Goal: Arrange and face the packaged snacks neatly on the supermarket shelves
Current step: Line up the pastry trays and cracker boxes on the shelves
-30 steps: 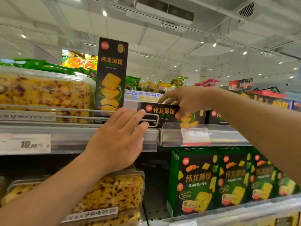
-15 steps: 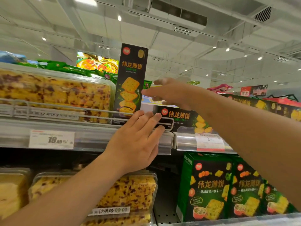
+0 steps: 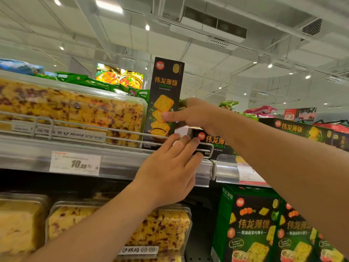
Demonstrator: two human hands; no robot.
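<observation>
On the upper shelf, a clear tray of yellow cake sits at the left behind the wire rail. Just right of it stands an upright black cracker box, gripped low down by the right hand. The left hand lies with straight fingers against the end of a flat-lying black cracker box.

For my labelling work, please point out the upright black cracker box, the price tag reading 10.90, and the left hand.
upright black cracker box (image 3: 166, 84): head view, yellow title.
price tag (image 3: 75, 163): head view, printed number.
left hand (image 3: 168, 173): head view, back of hand.
</observation>
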